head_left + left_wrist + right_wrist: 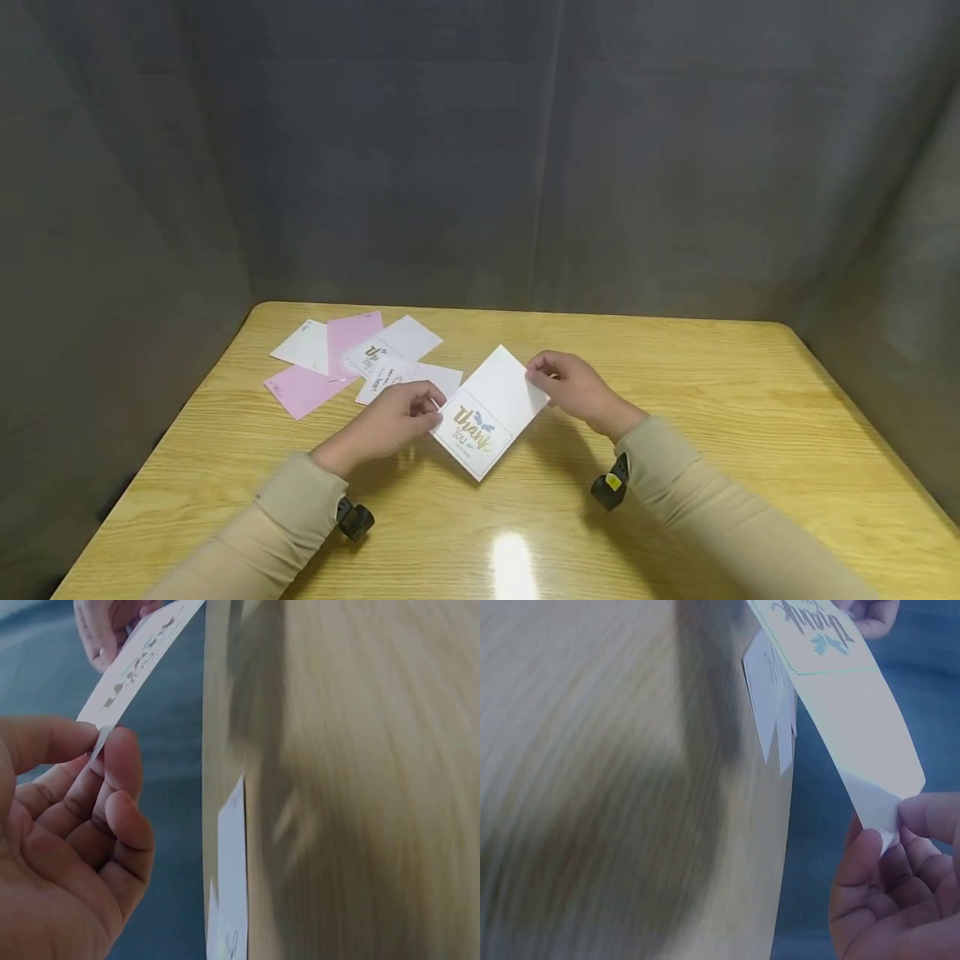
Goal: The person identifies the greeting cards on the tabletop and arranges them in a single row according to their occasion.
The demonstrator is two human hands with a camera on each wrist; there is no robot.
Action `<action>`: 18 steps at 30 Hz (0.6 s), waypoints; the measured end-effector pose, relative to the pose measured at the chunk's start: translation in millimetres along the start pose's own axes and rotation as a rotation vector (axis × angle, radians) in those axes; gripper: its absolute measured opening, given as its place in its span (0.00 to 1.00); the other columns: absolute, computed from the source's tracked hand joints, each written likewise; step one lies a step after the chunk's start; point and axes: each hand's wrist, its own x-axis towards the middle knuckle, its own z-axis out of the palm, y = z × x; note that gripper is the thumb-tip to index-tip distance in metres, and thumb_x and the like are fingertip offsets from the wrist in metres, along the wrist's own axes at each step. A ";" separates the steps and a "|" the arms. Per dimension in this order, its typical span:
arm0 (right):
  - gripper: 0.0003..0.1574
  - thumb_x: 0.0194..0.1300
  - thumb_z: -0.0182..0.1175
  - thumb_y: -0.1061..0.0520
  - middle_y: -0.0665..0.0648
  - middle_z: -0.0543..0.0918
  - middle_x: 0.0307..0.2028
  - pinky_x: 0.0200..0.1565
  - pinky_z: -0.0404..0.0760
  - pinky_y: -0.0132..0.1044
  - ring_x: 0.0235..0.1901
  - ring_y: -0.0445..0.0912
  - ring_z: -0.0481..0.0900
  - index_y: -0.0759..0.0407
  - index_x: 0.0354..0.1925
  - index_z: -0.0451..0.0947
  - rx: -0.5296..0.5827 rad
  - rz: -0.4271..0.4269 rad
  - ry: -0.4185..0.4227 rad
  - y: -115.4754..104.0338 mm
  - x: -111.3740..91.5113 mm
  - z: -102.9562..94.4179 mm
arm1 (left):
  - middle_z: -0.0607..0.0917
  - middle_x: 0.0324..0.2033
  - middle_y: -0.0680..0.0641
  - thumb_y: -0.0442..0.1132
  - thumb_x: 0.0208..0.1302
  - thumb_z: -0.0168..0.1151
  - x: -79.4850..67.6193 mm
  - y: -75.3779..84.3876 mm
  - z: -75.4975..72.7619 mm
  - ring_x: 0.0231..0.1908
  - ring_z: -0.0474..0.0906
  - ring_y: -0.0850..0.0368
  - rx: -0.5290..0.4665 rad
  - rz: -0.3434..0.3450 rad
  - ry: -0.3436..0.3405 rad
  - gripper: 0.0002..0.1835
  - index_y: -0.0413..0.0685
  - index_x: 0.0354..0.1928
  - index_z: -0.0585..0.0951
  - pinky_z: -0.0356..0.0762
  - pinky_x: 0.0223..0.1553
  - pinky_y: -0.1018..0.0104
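A white card (491, 412) with gold "Thank you" lettering and a blue bow is held above the table between both hands. My left hand (397, 421) pinches its left corner between thumb and fingers, as the left wrist view also shows with the card (139, 671) slanting away. At the opposite corner, my right hand (577, 390) pinches the blank half. In the right wrist view the card (855, 712) bows slightly, and its corner is bent where the right thumb and fingers (859, 859) grip it.
On the wooden table (720, 467), left of the held card, several cards lie overlapping: pink cards (306, 390), a white one (302, 346), another "Thank you" card (408, 337) and one with dark lettering (438, 379). A grey curtain (480, 167) hangs behind the table.
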 end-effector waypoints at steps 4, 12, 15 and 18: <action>0.11 0.79 0.54 0.60 0.60 0.81 0.45 0.44 0.82 0.46 0.41 0.50 0.77 0.66 0.51 0.79 -0.026 0.001 -0.031 3.8 -1.4 -14.6 | 0.83 0.29 0.51 0.28 0.69 0.59 4.6 4.5 13.5 0.30 0.83 0.49 -0.039 -0.008 -0.024 0.06 0.35 0.46 0.80 0.80 0.36 0.63; 0.09 0.79 0.54 0.60 0.59 0.82 0.43 0.40 0.78 0.41 0.39 0.49 0.76 0.63 0.47 0.80 -0.100 -0.037 -0.097 8.2 -6.8 -38.4 | 0.84 0.30 0.47 0.30 0.72 0.57 8.1 10.7 33.9 0.31 0.83 0.51 -0.129 -0.036 -0.127 0.08 0.34 0.48 0.79 0.83 0.32 0.60; 0.09 0.79 0.54 0.60 0.57 0.82 0.41 0.40 0.77 0.40 0.38 0.49 0.76 0.62 0.46 0.80 -0.130 -0.043 -0.126 9.9 -8.6 -44.6 | 0.84 0.29 0.45 0.33 0.74 0.55 7.2 13.7 41.3 0.29 0.82 0.52 -0.185 -0.088 -0.194 0.10 0.34 0.50 0.79 0.79 0.27 0.61; 0.09 0.79 0.54 0.60 0.56 0.82 0.41 0.40 0.77 0.41 0.38 0.48 0.76 0.62 0.46 0.80 -0.157 -0.044 -0.149 12.7 -10.6 -49.2 | 0.84 0.29 0.44 0.36 0.75 0.55 6.4 18.9 49.8 0.28 0.79 0.54 -0.243 -0.149 -0.252 0.16 0.32 0.56 0.77 0.76 0.27 0.64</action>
